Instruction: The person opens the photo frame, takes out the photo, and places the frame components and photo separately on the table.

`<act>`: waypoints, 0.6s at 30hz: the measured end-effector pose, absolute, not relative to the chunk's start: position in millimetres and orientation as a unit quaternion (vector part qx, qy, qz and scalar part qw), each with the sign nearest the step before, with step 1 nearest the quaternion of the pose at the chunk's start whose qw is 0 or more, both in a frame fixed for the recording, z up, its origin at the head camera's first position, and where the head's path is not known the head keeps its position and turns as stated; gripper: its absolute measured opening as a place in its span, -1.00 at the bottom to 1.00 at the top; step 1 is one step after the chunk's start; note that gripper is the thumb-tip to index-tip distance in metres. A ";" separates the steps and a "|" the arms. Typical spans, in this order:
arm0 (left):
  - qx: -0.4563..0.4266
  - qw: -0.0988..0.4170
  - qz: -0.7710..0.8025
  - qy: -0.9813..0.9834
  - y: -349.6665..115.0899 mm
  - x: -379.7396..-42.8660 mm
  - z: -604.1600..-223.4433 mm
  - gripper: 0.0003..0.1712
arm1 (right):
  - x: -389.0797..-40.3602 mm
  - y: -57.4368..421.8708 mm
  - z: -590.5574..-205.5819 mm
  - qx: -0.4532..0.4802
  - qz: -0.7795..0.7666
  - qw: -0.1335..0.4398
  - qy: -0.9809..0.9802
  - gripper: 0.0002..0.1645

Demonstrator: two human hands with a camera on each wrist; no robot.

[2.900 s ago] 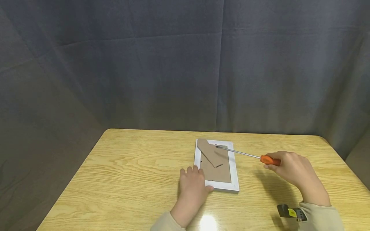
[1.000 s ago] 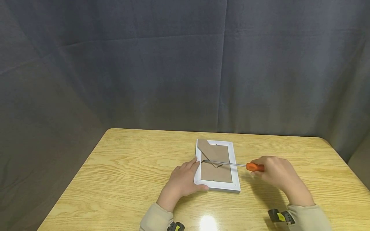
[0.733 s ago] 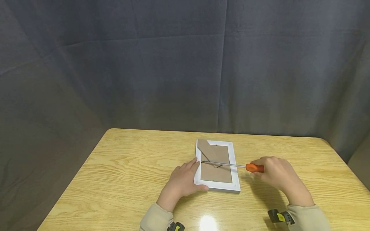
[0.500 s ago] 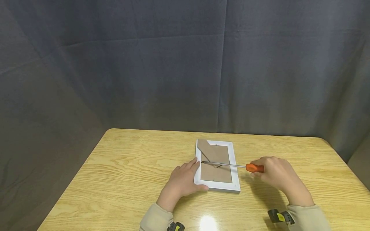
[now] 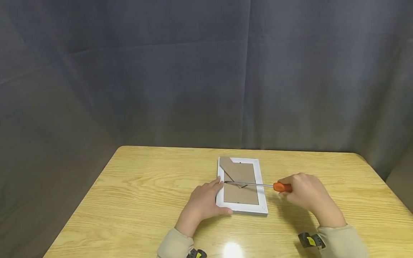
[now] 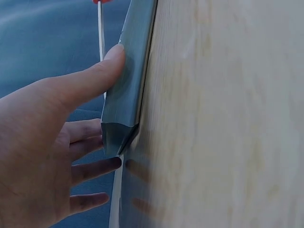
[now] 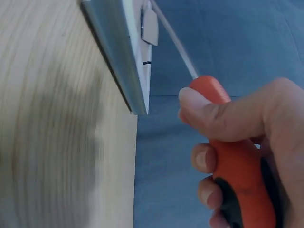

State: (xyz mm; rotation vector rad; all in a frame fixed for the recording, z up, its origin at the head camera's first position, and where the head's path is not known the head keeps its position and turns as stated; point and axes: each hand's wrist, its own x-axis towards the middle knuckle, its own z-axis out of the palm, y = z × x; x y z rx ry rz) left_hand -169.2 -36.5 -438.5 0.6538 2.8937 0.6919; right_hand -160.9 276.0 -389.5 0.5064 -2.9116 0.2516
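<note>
A white picture frame (image 5: 245, 207) lies back up on the table, its brown backing board (image 5: 240, 196) and easel leg (image 5: 227, 165) showing. My left hand (image 5: 204, 202) rests at its near-left corner, thumb along the near side and spread, straight fingers at the left side. In the left wrist view, the thumb (image 6: 90, 78) presses the frame's outer side. My right hand (image 5: 305, 191) grips the orange and black handle of a screwdriver (image 7: 242, 175). The shaft crosses low over the backing, its tip at the left inner edge near a small dark tab. Whether they touch is unclear.
Small dark tabs sit at the backing's top (image 5: 240, 163) and bottom edges. The wooden table (image 5: 145, 200) extends on both sides of the frame. A dark curtain (image 5: 180, 89) hangs behind the table. Both sleeved wrists wear black straps.
Since the oldest frame, the screwdriver tip has gone from the top edge to the left inner edge. My left hand has shifted left with fingers spread. Over the last second both hands stay nearly still.
</note>
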 end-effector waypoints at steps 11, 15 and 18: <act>0.209 0.048 0.232 0.949 -41.6 -174.3 -435.7 0.09 | -181.3 251.3 -350.0 0.267 0.013 0.131 -0.955 -0.63; 0.213 0.045 0.230 0.949 -40.6 -177.0 -438.1 0.09 | -187.1 236.6 -329.1 0.294 -0.037 0.149 -0.943 -0.59; 0.217 0.044 0.226 0.949 -39.7 -178.3 -439.0 0.08 | -190.1 224.7 -315.8 0.310 -0.073 0.162 -0.934 -0.58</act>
